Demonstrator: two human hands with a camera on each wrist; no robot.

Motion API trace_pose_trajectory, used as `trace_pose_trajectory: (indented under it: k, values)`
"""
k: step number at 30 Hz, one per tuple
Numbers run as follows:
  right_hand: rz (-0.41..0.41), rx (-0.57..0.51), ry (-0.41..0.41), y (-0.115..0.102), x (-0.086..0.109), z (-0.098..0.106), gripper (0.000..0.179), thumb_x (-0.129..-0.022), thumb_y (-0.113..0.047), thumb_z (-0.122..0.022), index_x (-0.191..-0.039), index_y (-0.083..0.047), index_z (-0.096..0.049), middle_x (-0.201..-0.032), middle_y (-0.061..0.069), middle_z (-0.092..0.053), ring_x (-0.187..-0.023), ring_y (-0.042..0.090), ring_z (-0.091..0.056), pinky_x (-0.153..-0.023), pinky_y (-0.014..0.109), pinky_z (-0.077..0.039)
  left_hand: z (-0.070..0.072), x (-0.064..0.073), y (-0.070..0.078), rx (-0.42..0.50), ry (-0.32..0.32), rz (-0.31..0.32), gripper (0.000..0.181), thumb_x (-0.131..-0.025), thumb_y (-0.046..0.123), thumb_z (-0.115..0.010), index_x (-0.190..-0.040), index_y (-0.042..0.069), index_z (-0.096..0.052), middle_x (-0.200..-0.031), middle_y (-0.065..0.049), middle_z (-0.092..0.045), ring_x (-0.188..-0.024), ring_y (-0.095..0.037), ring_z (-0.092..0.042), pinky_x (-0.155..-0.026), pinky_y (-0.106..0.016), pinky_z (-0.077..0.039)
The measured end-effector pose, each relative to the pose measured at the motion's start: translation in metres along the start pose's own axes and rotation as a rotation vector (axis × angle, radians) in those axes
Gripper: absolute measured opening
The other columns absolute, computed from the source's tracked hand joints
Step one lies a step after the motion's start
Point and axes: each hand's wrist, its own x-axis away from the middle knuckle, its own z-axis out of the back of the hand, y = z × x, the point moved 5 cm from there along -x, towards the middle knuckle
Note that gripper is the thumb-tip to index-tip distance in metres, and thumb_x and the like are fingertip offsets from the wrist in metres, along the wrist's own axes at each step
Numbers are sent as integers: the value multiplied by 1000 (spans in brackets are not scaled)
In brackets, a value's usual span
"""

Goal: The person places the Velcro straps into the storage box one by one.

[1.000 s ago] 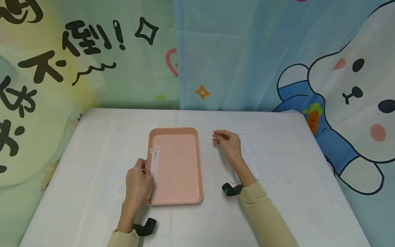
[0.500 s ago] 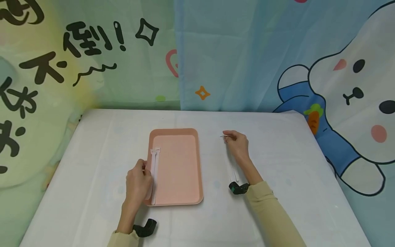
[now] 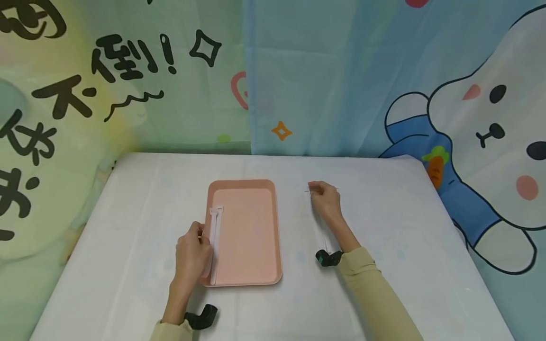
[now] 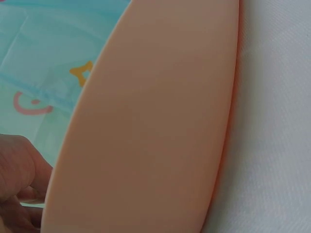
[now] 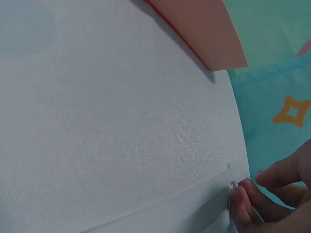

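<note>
A printed backdrop (image 3: 315, 85) stands behind the desk (image 3: 273, 315), its lettering and the rabbit figure cut off at the frame's edges, and a white cloth covers the desk top. The pink tray (image 3: 249, 237) lies on it between the two hands, a rounded rectangle whose long axis runs from the person toward the backdrop; the left wrist view shows only a stretch of its outer wall. The person's hands are well apart. The left hand (image 3: 192, 251) has its fingers bent at the tray's left rim, and the wall hides their tips in the left wrist view, so I cannot tell what they pinch. The right hand (image 3: 327, 199), to the right of the tray, pinches the far end of a pale strip (image 5: 170, 208). That strip's long axis points from the fingertips back toward the person; pale on the white cloth, its outline is hard to make out, and its near end lies by the black wrist camera (image 3: 328, 258). Inside the tray, along its left side, a narrow white piece (image 3: 216, 237) lies lengthwise, its wider end toward the backdrop.
</note>
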Motion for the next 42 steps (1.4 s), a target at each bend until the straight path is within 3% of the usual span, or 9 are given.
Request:
trace_pose_trajectory:
  k: [6,11,19,28,36,42]
  values:
    - [5,14,33,0,1,2,42,-92,1,-46,-127,0,-69,-120,22,-71,-114,35,-65,-97,45,-50,0,0,1,5,-2,-1,24,-92,-6,-53,-113,-11,-63,-96,-29,-73,-79,-36,-73,-67,-48,-58]
    - [18,13,47,-1,3,4,30,-96,-4,-54,-119,0,-73,-117,22,-72,-111,34,-66,-93,44,-52,0,0,1,5,6,-6,24,-92,-7,-53,-113,-11,-64,-97,-29,-73,-82,-38,-74,-69,-49,-58]
    - [39,-28,50,-7,5,13,23,-100,-10,-62,-118,-2,-74,-112,18,-72,-95,28,-70,-74,26,-56,0,-1,0,9,16,-15,24,-91,-6,-52,-111,-10,-64,-94,-27,-73,-79,-36,-73,-68,-50,-57]
    - [29,-127,37,-11,11,20,25,-102,-11,-61,-122,-2,-72,-116,20,-71,-96,31,-71,-75,27,-60,0,1,-1,11,4,-6,25,-91,-6,-51,-112,-10,-64,-97,-28,-73,-82,-38,-74,-69,-51,-58]
    - [24,-233,29,-12,14,25,25,-100,-10,-62,-122,0,-72,-114,19,-69,-83,15,-68,-71,23,-59,0,2,-2,12,4,-1,25,-91,-6,-51,-112,-10,-64,-98,-29,-73,-83,-38,-74,-71,-51,-58]
    - [35,-273,3,-17,17,27,26,-100,-11,-63,-122,2,-70,-116,21,-68,-91,27,-70,-71,22,-59,0,2,-1,8,8,-5,24,-91,-6,-51,-111,-10,-64,-97,-28,-73,-82,-38,-73,-70,-51,-58]
